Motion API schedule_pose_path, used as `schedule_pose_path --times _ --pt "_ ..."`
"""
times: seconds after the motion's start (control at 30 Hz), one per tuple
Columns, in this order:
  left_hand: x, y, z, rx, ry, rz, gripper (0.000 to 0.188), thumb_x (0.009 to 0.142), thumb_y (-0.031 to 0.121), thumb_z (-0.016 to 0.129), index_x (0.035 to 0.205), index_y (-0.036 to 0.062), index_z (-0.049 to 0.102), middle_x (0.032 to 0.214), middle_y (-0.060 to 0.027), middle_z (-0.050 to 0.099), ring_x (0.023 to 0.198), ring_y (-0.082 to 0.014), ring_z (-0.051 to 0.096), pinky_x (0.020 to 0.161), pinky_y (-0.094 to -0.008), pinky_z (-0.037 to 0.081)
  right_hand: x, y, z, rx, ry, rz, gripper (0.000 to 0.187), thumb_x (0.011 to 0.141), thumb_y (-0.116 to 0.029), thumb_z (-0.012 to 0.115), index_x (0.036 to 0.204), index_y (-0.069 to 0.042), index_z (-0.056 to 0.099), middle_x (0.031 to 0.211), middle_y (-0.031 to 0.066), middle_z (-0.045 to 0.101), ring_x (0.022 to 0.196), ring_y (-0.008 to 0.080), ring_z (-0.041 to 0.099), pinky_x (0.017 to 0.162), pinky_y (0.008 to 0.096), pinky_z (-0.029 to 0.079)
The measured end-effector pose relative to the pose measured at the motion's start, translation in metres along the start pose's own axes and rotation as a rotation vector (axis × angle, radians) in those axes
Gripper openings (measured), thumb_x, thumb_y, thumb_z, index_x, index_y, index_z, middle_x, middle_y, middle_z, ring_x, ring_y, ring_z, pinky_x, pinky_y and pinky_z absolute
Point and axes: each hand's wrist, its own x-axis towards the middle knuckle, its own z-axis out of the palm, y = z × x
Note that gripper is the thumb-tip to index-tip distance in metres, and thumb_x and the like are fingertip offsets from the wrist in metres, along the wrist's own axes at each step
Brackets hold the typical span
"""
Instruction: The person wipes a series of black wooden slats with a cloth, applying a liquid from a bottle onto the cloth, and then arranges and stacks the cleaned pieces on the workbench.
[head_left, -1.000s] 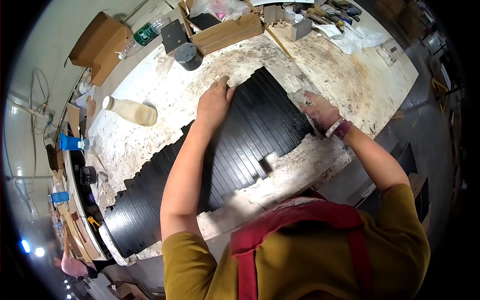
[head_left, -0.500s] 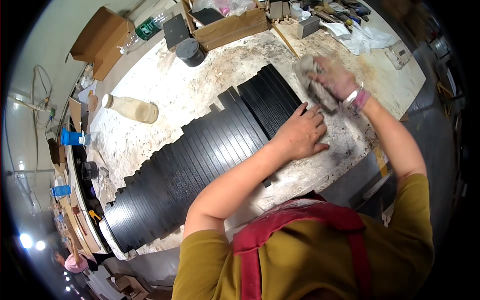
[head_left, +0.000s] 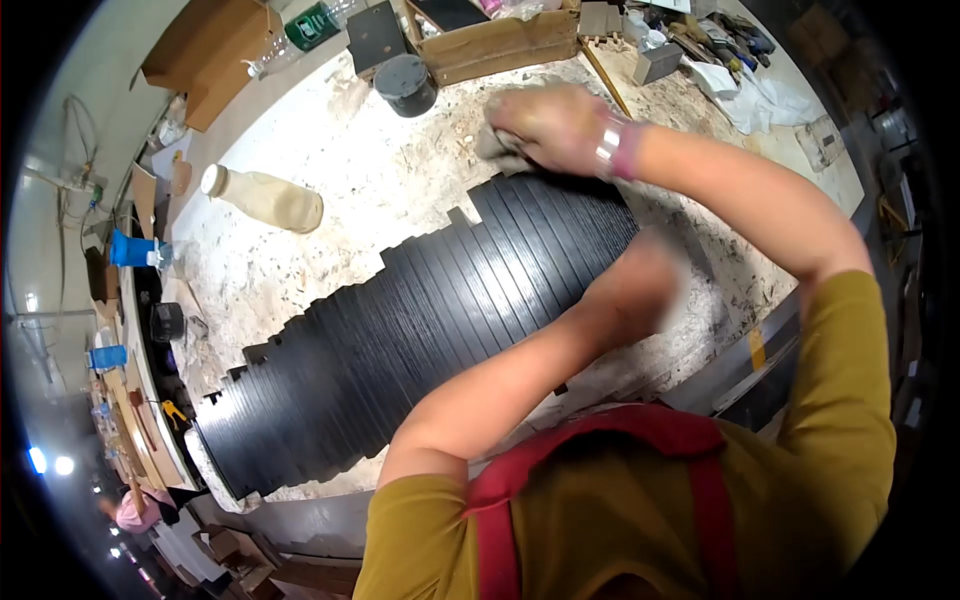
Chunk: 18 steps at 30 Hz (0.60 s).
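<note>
A long row of glossy black strips (head_left: 420,300) lies side by side, slanting across the worktable, with uneven ends along its far edge. At the row's right end, my left hand (head_left: 648,282) is over or beside the last strips; motion smears its fingers. My right hand (head_left: 560,125) is closed around a crumpled grey rag (head_left: 497,148) at the far end of the right-hand strips. A band circles that wrist. Whether the rag presses on the strips or on the table there, I cannot tell.
A capped bottle of cream-coloured liquid (head_left: 265,198) lies beyond the strips. Along the back stand a dark round tub (head_left: 405,86), a cardboard box (head_left: 500,52) and a grey block (head_left: 657,64). Tools (head_left: 715,42) and white tissue (head_left: 765,105) are at the back right. Another person (head_left: 140,510) is far left.
My right hand has swept left with the rag, from beside the strips to their far end. My left hand has shifted slightly right and nearer and is now blurred. The whole view has shifted slightly.
</note>
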Motion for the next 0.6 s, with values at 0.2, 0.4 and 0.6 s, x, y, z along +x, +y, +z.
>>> schedule_pose_path --times 0.2,0.4,0.6 --pt "0.005 0.003 0.004 -0.228 0.037 -0.021 0.010 0.078 0.013 0.052 0.082 0.0058 0.057 0.087 -0.0098 0.056 0.090 -0.0262 0.054 0.096 -0.0446 0.038 -0.036 -0.006 0.031 -0.233 0.025 -0.034 0.007 0.082 -0.018 0.060 0.086 -0.013 0.059 0.070 0.0061 0.059 0.065 0.0270 0.063 0.053 0.0385 0.051" --pt "0.000 0.005 -0.004 -0.010 -0.063 -0.052 0.012 0.080 0.014 0.051 0.084 0.0059 0.058 0.091 -0.0101 0.057 0.099 -0.0282 0.053 0.098 -0.0439 0.036 -0.037 -0.045 -0.016 -0.353 -0.320 0.021 0.012 0.083 -0.023 0.061 0.082 -0.011 0.063 0.080 0.0111 0.062 0.071 0.0239 0.064 0.048 0.0406 0.050" --pt "0.009 0.011 0.000 0.089 -0.133 -0.012 0.018 0.080 0.016 0.055 0.094 0.0075 0.062 0.097 -0.0090 0.058 0.107 -0.0266 0.052 0.099 -0.0429 0.036 -0.020 -0.005 0.030 -0.364 -0.071 0.183 0.016 0.080 -0.012 0.056 0.093 -0.010 0.065 0.092 0.0088 0.065 0.086 0.0258 0.066 0.064 0.0420 0.053"
